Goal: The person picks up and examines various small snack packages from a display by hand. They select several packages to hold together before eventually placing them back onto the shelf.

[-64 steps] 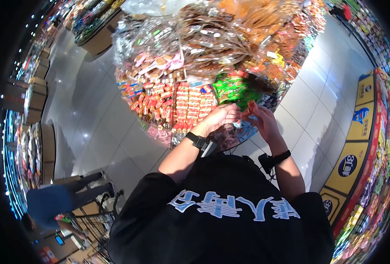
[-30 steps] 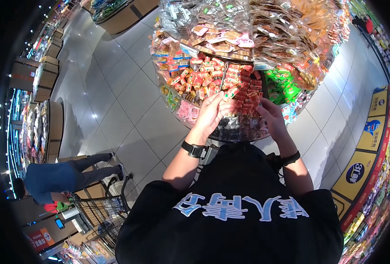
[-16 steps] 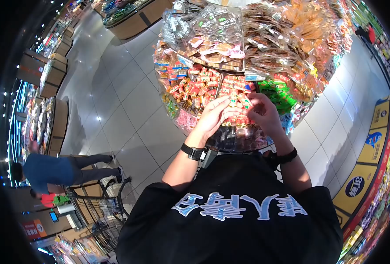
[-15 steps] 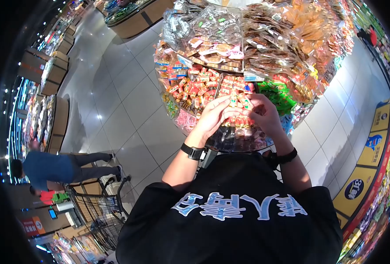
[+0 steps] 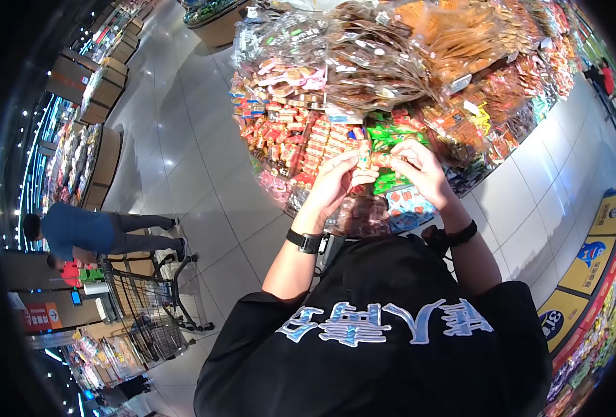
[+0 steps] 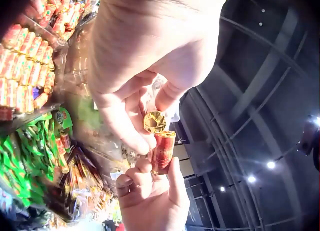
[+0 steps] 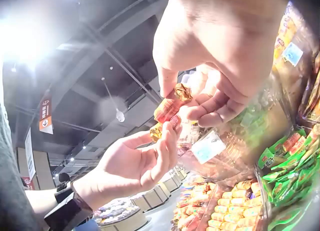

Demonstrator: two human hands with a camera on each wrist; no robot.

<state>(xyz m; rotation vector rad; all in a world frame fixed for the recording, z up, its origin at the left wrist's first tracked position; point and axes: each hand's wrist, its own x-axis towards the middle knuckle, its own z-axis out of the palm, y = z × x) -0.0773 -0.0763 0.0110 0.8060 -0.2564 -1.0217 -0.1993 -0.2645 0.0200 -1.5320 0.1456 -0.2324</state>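
Two small cylindrical sweets in red and gold wrappers are held end to side in front of the person. My left hand (image 5: 337, 179) pinches one wrapped sweet (image 5: 365, 154) upright between thumb and fingers; its folded gold end (image 6: 155, 122) faces the left wrist camera. With thumb and fingertips my right hand (image 5: 422, 170) grips the other wrapped sweet (image 7: 168, 110), which lies nearly level in the head view. The two sweets overlap closely in both wrist views. Below the hands are rows of like red-and-gold sweets (image 5: 326, 142) and a heap of green packets (image 5: 391, 135).
A round display carries clear-bagged brown snacks (image 5: 374, 59) behind the hands and blue-white packets (image 5: 411, 203) near its front edge. Tiled floor (image 5: 203, 167) lies left. A shopping cart (image 5: 144, 299) stands there beside a person in blue (image 5: 78, 229). Yellow-panelled shelving (image 5: 582, 264) is at right.
The head view has turned, so the display sits further left and the hands are over the green packets. Both hands still hold the sweets; the right one has tipped nearer to level.
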